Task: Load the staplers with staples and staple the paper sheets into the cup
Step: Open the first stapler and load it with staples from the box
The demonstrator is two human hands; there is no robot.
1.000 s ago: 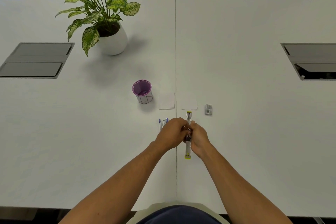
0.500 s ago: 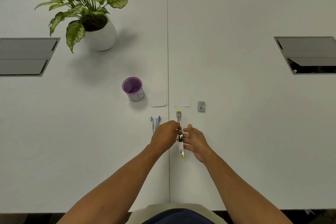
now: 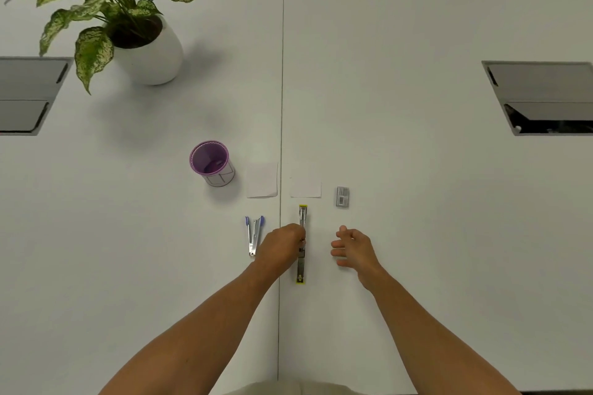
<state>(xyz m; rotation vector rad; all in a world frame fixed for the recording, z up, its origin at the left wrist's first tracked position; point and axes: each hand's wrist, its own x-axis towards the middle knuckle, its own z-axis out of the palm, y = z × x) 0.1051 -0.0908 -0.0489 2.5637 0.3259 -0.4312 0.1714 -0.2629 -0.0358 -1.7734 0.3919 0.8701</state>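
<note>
On the far left stands a plant (image 3: 106,9) in a white pot, well away from the work. Nearer the middle is the purple cup (image 3: 211,163), upright and open, with a paper sheet (image 3: 262,179) just beside it. Below the sheet lies the blue stapler (image 3: 254,234), untouched.

The left hand (image 3: 282,245) is curled on the middle of the yellow stapler (image 3: 302,244), which lies flat and fully unfolded on the table (image 3: 417,42). The fingers pinch its side; how firmly, I cannot tell. Above it is a second sheet (image 3: 305,187).

The right hand (image 3: 351,248) hovers just beside the stapler, fingers loosely spread, holding nothing. The staple box (image 3: 342,196) sits a little beyond it.

I judge the step is loading. It would go well if the left hand keeps the open stapler pressed flat while the right takes a strip from the box and lays it straight in the channel, legs down, before the top is closed.
</note>
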